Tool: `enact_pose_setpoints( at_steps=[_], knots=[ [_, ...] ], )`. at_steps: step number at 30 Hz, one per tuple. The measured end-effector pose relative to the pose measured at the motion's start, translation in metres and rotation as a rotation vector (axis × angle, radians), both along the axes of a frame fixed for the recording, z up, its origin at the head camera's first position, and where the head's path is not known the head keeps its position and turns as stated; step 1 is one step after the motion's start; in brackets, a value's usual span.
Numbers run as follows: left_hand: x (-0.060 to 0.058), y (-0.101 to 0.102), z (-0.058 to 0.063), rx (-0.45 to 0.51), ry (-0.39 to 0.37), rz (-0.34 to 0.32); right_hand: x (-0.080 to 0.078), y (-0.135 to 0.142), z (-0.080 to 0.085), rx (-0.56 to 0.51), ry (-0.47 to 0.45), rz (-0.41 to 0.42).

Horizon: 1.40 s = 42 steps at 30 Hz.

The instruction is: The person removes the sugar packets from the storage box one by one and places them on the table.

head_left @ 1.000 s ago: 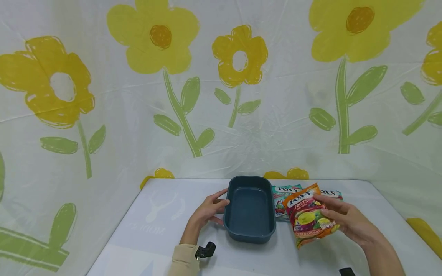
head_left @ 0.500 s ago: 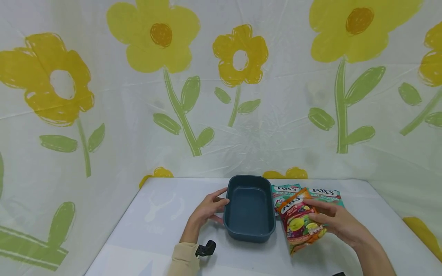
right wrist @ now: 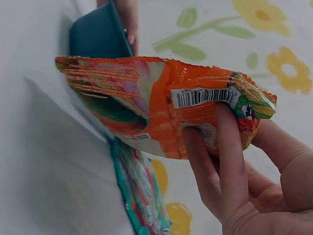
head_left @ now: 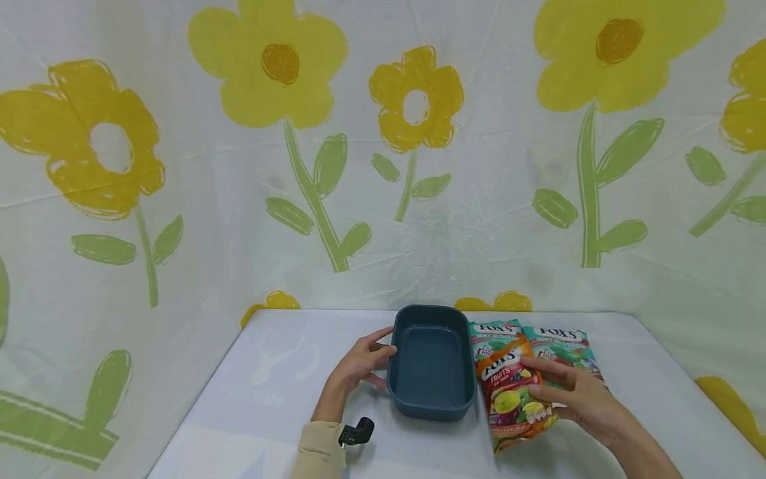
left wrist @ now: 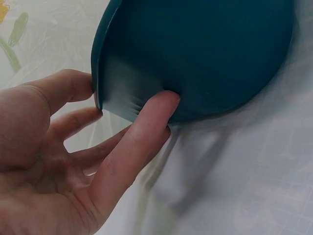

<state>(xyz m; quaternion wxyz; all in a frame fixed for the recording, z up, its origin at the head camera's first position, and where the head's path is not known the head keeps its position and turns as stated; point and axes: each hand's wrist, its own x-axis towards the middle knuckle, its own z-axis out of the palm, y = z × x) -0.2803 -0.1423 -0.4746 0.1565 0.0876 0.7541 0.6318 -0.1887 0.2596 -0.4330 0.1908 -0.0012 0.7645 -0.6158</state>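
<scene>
My left hand (head_left: 362, 361) rests against the left side of a dark blue rectangular container (head_left: 432, 411). In the left wrist view its fingertips (left wrist: 168, 100) touch the container's outer wall, the fingers spread and fairly straight. My right hand (head_left: 577, 399) pinches an orange and red Fox's Fruits candy bag (head_left: 509, 392) by its right side, fingers on the back, where a barcode shows in the right wrist view. The bag is held tilted, just right of the container. Behind it are two teal Fox's Mint Blossom bags, one at left (head_left: 493, 336), partly hidden by it, and one at right (head_left: 559, 342).
Everything stands on a white table (head_left: 257, 392) with faint printing. A pale curtain (head_left: 479, 233) with yellow flowers hangs behind and along both sides. A black wrist device (head_left: 357, 432) sits at the left sleeve (head_left: 322, 442).
My right hand has moved left and slightly down with the Fruits bag, closer to the container, uncovering more of the right teal bag. The left hand and container have stayed in place.
</scene>
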Motion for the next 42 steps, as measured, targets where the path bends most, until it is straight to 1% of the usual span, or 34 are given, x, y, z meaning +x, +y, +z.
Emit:
enact_pose_setpoints(
  at_steps=[6, 13, 17, 19, 23, 25, 28, 35, 37, 42],
  knots=[
    [-0.002, 0.001, 0.0, -0.018, 0.009, 0.004, 0.006, -0.005, -0.004, 0.05, -0.009, -0.066],
    [-0.005, 0.004, 0.002, -0.027, 0.007, 0.014, 0.013, -0.005, -0.009, 0.084, -0.01, -0.095],
    [-0.004, 0.004, 0.002, -0.033, 0.01, 0.018, 0.016, -0.003, -0.015, 0.096, -0.014, -0.088],
    [-0.004, 0.004, 0.002, -0.037, 0.009, 0.019, 0.017, -0.002, -0.017, 0.112, -0.018, -0.093],
    [-0.004, 0.002, 0.003, -0.038, 0.007, 0.017, 0.019, -0.003, -0.02, 0.163, -0.03, -0.129],
    [-0.003, 0.002, 0.003, -0.036, 0.006, 0.015, 0.019, -0.003, -0.021, 0.19, -0.029, -0.13],
    [-0.003, 0.001, 0.003, -0.033, 0.004, 0.011, 0.019, -0.001, -0.023, 0.218, -0.016, -0.112],
    [-0.002, 0.0, 0.0, -0.027, -0.002, 0.004, 0.021, 0.006, -0.029, 0.124, 0.012, -0.013],
    [-0.002, 0.0, 0.0, -0.025, 0.0, 0.003, 0.021, 0.009, -0.031, 0.132, 0.029, 0.018],
    [-0.001, 0.001, 0.0, -0.017, -0.002, 0.005, 0.021, 0.012, -0.036, 0.227, 0.105, 0.081]
  ],
)
